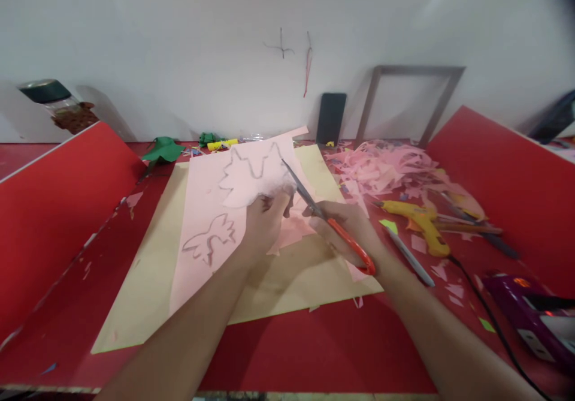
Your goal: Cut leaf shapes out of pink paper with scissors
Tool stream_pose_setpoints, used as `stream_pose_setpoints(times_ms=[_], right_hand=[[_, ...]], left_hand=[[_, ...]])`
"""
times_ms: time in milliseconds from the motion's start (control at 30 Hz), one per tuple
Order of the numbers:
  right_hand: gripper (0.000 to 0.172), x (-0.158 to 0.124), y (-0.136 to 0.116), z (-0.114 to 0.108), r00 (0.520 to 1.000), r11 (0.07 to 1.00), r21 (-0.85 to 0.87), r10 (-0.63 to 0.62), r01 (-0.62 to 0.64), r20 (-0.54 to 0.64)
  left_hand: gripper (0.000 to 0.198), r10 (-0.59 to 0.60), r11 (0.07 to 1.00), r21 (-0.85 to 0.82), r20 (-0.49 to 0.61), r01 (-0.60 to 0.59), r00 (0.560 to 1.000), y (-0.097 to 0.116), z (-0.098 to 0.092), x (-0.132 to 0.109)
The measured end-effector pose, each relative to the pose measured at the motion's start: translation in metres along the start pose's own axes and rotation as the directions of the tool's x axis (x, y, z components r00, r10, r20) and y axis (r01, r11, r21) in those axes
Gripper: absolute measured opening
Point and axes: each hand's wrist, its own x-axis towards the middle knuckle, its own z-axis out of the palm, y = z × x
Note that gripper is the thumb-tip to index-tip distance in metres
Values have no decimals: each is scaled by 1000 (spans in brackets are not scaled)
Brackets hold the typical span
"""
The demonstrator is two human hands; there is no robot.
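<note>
Pink paper lies around the middle of my red desk, and my left hand has its fingers curled in, pinching paper at the sheet's right side; blur keeps me from telling whether that is the sheet itself or a paler piece over it. My right hand grasps orange-handled scissors, their blades angled toward the desk's far edge, just beside my left fingertips. Two dark outlines with jagged edges are drawn on the paper, one near its far end, one closer to me. Under it lies a larger cream sheet, reaching toward the desk's near edge. To the right of that sit a silver pen and a yellow glue gun, with a heap of pink strips beyond them. A purple box is by the near right corner. Along the far edge, a dark slab and a frame lean on the wall.
</note>
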Motion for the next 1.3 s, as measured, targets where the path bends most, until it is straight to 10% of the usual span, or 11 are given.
stream_pose_setpoints(times_ms=[800, 1300], right_hand=[[44, 7, 15, -23, 999, 963, -270, 32, -21, 35], [39, 5, 12, -17, 1000, 986, -168, 9, -12, -17]], left_hand=[[34, -24, 974, 228, 93, 2, 995, -4, -17, 13], [44, 118, 992, -53, 98, -113, 988, -10, -13, 15]])
